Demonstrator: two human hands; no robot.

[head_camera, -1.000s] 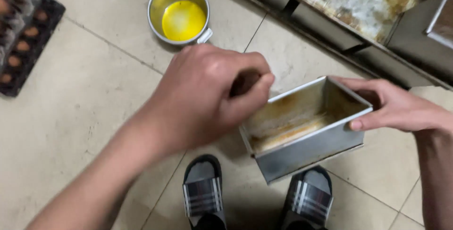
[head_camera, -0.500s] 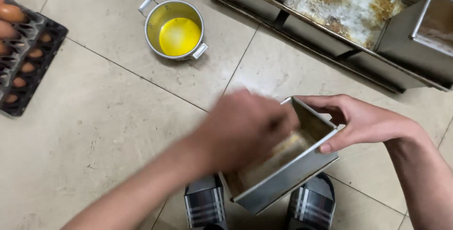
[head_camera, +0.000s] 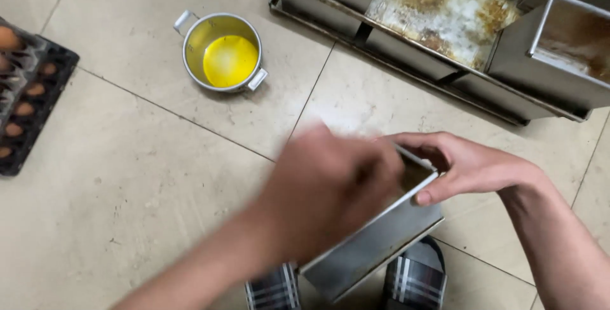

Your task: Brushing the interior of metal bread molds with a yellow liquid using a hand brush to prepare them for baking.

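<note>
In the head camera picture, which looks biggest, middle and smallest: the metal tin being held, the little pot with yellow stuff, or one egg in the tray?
1. Metal tin, though it is held nearest the camera, which makes it look bigger.
2. Little pot on the floor.
3. One egg, clearly the smallest.

Beige tiled floor (head_camera: 127, 208); dark grout lines

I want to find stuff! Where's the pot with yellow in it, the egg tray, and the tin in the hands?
pot (head_camera: 189, 41): head view, bare inner wall at its left.
egg tray (head_camera: 58, 87): head view, dark right edge.
tin (head_camera: 375, 243): head view, outer side wall.
</note>
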